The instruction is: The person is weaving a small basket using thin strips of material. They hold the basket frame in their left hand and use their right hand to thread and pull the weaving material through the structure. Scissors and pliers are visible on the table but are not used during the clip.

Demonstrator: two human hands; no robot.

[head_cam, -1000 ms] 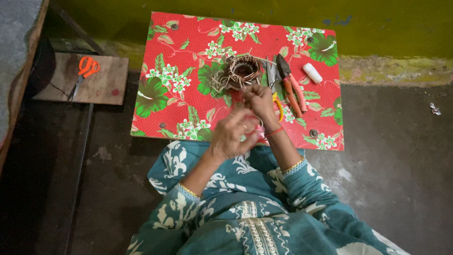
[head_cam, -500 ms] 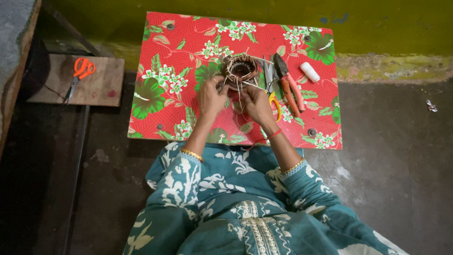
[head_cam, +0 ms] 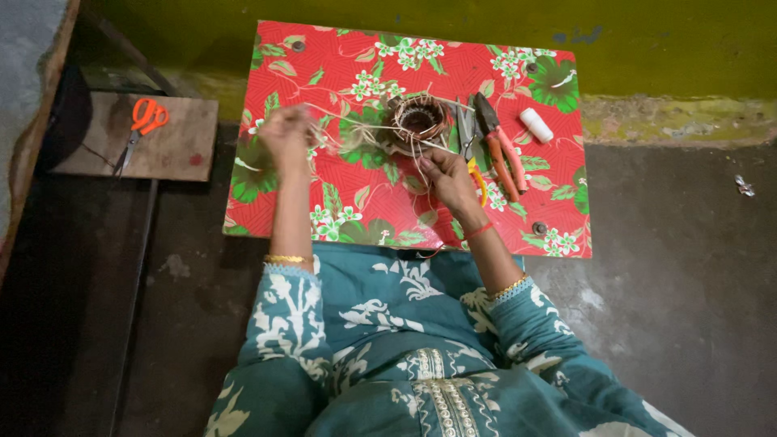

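Observation:
A round coil of copper wire with pale strips sticking out of it (head_cam: 417, 121) sits on a low table covered in a red floral cloth (head_cam: 324, 210). My left hand (head_cam: 287, 133) is raised to the left of the coil and pinches a thin pale strand (head_cam: 356, 128) that runs back to the coil. My right hand (head_cam: 445, 174) rests just below the coil, fingers closed on the strand's near end by the coil's edge. Both sleeves are teal with a white pattern.
Pliers with orange-red handles (head_cam: 506, 154), a second dark tool and a white spool (head_cam: 535, 125) lie to the right of the coil. Orange-handled scissors (head_cam: 142, 125) lie on a wooden board (head_cam: 174, 154) at the left. A yellow-green wall (head_cam: 647, 40) runs behind the table.
My left hand has moved away from the coil to the left, drawing the strand out taut. My right hand stays by the coil, slightly lower.

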